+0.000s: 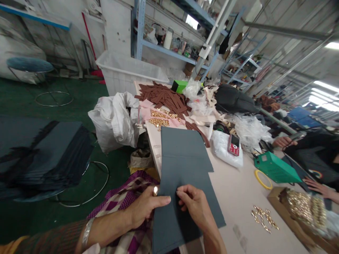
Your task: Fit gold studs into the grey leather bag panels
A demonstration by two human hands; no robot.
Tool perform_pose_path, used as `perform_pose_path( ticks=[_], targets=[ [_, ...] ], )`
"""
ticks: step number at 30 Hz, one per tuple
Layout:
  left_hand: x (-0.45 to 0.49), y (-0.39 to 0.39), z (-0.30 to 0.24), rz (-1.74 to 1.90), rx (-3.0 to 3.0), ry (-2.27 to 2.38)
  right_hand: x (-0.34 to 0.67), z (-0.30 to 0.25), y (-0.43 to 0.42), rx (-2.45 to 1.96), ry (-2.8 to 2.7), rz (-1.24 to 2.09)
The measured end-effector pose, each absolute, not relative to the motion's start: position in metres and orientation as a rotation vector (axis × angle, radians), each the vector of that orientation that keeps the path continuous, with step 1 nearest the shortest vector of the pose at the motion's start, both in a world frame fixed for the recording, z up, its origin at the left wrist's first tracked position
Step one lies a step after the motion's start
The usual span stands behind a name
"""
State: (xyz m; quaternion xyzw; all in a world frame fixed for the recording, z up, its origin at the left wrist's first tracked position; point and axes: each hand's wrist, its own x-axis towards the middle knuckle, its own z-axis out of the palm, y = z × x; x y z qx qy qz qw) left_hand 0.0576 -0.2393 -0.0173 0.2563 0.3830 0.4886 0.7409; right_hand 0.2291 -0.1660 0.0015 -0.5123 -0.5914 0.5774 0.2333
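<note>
A long slate-grey panel of stiff sheet material point(180, 169) lies on the table edge, creased across its far part. My left hand point(148, 208), with a ring and a silver bangle, pinches the panel's left edge. My right hand point(192, 206) grips the same panel a short way to the right, fingers on its upper face. Beyond the panel lie brown strips point(164, 97) and gold studs on pink paper point(159, 121). Loose gold studs point(263, 218) sit to the right of my right hand.
A stack of grey panels point(39, 155) sits on a stool at left. On the table point(238, 201) are a red phone point(233, 144), a green box point(275, 167) and a carton of gold studs point(302, 208). A co-worker's hands point(316, 185) are at right.
</note>
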Motion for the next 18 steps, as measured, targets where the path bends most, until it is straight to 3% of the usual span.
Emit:
perform_pose_path(
  ticks=[11, 18],
  targets=[
    [0.061, -0.234, -0.011, 1.046, 0.575, 0.933, 0.221, 0.000, -0.168, -1.479, -1.551, 1.564],
    [0.067, -0.208, -0.023, 1.082, 1.001, 1.188, 0.234, 0.007, -0.171, -1.539, -1.752, 0.883]
  ],
)
